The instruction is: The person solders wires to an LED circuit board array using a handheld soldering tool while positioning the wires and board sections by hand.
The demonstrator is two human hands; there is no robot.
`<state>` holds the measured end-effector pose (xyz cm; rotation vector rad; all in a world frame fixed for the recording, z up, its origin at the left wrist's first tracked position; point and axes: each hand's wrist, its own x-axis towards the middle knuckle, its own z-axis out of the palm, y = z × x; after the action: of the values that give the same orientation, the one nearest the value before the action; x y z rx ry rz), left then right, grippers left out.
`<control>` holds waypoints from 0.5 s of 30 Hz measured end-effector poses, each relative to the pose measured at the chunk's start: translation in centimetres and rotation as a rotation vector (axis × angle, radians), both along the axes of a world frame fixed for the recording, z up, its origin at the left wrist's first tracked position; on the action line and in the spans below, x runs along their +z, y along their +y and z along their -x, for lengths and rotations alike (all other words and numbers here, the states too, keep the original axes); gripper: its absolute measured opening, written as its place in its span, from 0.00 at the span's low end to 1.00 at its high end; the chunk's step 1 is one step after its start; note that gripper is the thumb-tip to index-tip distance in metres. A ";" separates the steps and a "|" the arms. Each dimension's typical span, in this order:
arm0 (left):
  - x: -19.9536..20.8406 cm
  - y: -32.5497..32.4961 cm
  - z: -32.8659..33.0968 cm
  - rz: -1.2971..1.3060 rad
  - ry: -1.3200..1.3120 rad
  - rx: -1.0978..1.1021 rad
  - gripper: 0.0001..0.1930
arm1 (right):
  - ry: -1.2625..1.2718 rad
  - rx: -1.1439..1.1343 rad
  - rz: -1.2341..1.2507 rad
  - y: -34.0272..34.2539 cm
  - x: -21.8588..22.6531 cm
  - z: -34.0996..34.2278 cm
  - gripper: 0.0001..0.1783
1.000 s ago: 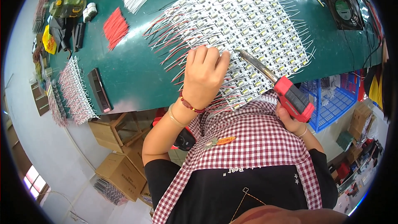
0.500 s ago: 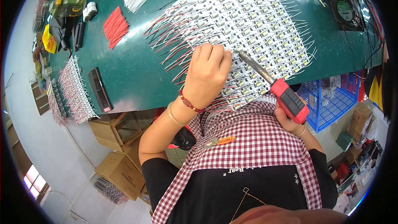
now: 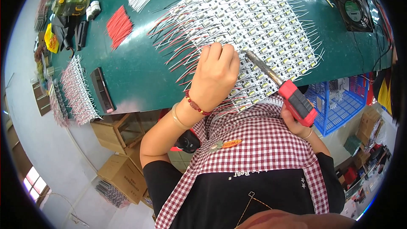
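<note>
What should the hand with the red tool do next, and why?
Probably bring the soldering iron's metal tip a little closer to the left hand. That hand presses on the rows of small LED boards with wires, while the right hand holds the iron with its tip just beside it.

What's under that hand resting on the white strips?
The left hand lies on rows of white LED strips with red and white wire ends, spread over the green mat. What its fingers press or pinch is hidden beneath it.
</note>
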<state>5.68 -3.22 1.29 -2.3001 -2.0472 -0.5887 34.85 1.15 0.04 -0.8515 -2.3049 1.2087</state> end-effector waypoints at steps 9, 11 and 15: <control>0.3 0.0 -0.2 0.035 0.057 0.005 0.12 | 0.034 -0.176 0.398 -1.3 -0.9 -2.4 0.11; 0.3 -0.1 -0.1 0.038 0.076 0.014 0.12 | 0.060 -0.198 0.440 -1.3 -0.8 -2.4 0.12; 0.2 -0.3 0.2 0.016 0.075 0.043 0.11 | 0.064 -0.074 0.498 -1.0 -0.3 -2.2 0.32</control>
<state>5.49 -3.56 1.50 -2.2443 -2.0686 -0.4791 37.07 0.13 -0.27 -1.0305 -1.9252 1.7819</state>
